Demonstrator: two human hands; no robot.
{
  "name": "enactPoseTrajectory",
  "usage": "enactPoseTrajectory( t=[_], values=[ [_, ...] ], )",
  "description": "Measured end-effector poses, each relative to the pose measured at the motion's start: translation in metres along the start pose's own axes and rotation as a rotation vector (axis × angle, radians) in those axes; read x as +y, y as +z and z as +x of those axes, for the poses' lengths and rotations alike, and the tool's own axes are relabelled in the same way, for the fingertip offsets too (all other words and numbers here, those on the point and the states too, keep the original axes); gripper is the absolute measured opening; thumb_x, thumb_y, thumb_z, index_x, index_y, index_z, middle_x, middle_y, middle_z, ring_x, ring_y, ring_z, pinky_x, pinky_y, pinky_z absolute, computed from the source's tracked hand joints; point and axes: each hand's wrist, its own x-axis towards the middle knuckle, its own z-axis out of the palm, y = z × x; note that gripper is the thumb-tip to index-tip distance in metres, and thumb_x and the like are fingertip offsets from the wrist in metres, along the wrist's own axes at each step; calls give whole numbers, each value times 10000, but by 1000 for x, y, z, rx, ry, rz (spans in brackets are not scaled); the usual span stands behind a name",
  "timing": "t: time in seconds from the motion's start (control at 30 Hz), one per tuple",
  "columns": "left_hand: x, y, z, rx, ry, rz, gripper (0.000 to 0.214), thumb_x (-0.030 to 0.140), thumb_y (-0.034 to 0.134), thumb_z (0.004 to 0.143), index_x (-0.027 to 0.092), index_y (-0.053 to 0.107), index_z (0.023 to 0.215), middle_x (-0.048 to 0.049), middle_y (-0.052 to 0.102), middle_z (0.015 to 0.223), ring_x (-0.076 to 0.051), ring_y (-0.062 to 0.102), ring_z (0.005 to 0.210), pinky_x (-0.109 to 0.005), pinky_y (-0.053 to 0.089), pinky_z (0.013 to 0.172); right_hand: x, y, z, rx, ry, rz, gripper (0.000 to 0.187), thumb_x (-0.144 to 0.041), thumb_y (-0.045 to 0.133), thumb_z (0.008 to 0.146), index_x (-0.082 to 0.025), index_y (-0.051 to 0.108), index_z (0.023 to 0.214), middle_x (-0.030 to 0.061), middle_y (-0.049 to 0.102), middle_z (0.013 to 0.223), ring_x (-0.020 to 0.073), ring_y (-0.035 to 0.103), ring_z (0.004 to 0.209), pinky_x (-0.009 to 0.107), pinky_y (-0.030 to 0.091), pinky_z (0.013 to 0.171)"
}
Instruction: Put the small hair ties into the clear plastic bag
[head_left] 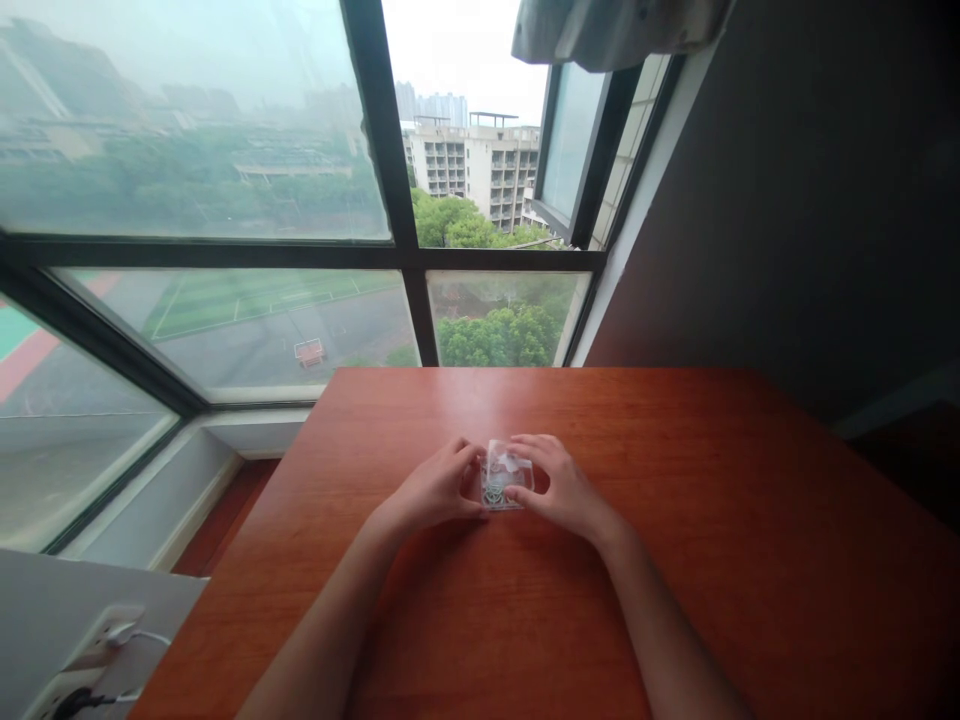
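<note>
A small clear plastic box [504, 476] with small metal pieces inside rests on the reddish wooden table [675, 560], near its middle. My left hand [435, 488] grips the box's left side with curled fingers. My right hand [559, 482] holds its right side, thumb on the near edge and fingers over the top. Both hands rest on the tabletop.
A large window with dark frames [390, 150] stands behind the table's far edge. A dark wall [810, 200] runs along the right. At the lower left a white power strip with a plugged cable [105, 640] lies on a grey ledge.
</note>
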Motion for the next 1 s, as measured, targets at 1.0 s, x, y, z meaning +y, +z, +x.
enactPoseTrajectory(
  t=[1.0],
  values=[
    [-2,4,3,42,9,38,563,493,769,627,222,563,1075,-36,559,1004,-182,534,835,-258,430,694,-14,6,-3,-84,-71,-149,475,-267,712,741,-279,624,1207,80,521,1280,243,467,1171,409,415,1012]
  ],
)
